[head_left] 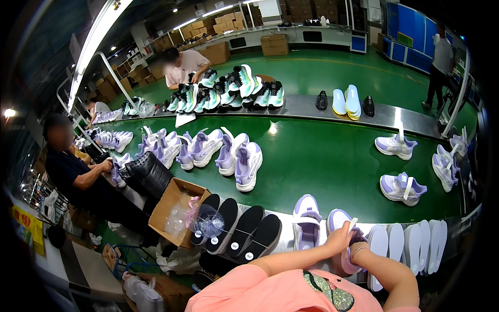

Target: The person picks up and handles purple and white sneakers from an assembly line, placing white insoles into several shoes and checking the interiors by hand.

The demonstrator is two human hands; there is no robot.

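Lilac shoe: a lilac and white sneaker stands at the near edge of the counter, toe pointing away from the person, right in front of their chest.
Left hand: the left hand lies on the shoe's collar, its fingers curled and closed around a white strip at the tongue.
Right hand: the right hand reaches into the shoe's opening from the right side; its fingers are hidden inside the shoe, so I cannot tell how far they are open.
Neighbour shoe: a second lilac sneaker stands just beside the first, on its left, and no hand touches it.
White insoles: a row of pale insoles leans on the counter edge just to the right of the held shoe.
Black insoles: four dark insoles lie fanned out to the left of the two shoes.
Cardboard box: an open box sits at the left end of the black insoles, with a clear plastic bag at its rim.
Green belt: more lilac sneakers stand in a group further back on the green surface, well apart from the hands.
Other people: a person in dark clothes sits at the left side, and another in a pale shirt bends over green and black sneakers on the far counter.
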